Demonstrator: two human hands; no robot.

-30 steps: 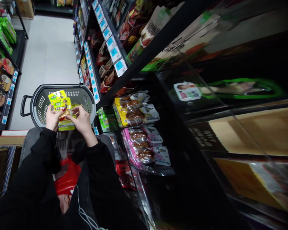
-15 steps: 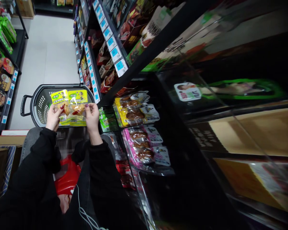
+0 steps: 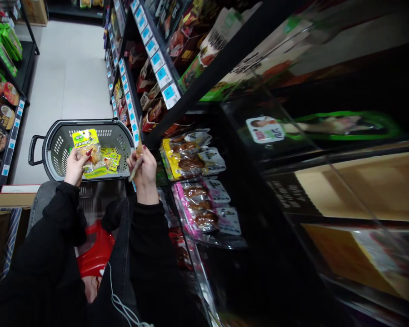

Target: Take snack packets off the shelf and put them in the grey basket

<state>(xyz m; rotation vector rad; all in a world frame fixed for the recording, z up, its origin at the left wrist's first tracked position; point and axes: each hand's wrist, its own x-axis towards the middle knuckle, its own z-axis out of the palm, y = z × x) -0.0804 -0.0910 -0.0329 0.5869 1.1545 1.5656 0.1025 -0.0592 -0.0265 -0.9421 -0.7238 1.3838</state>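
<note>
My left hand (image 3: 75, 168) pinches a yellow-and-clear snack packet (image 3: 86, 138) by its left side, its printed face turned up toward me. To the right, my right hand (image 3: 145, 175) grips a second snack packet (image 3: 139, 150), which is turned edge-on so its face is hidden. Below the packets is a dark grey shopping basket (image 3: 56, 159) with perforated walls, and small yellow packets (image 3: 112, 159) lie inside it. Beside my right hand, yellow-backed food packs (image 3: 186, 159) and pink-edged packs (image 3: 204, 209) rest on the shelf.
A black shelf rack (image 3: 225, 59) with price tags (image 3: 162, 75) runs along the right. On the left is another stocked shelf (image 3: 18, 131). A pale floor aisle (image 3: 68, 72) lies ahead. Near my legs are a red plastic object (image 3: 95, 254) and a white cable (image 3: 122, 311).
The two packets, held side by side before, are now apart. My right hand has moved right with its packet and turned it edge-on. The small packets in the basket now show.
</note>
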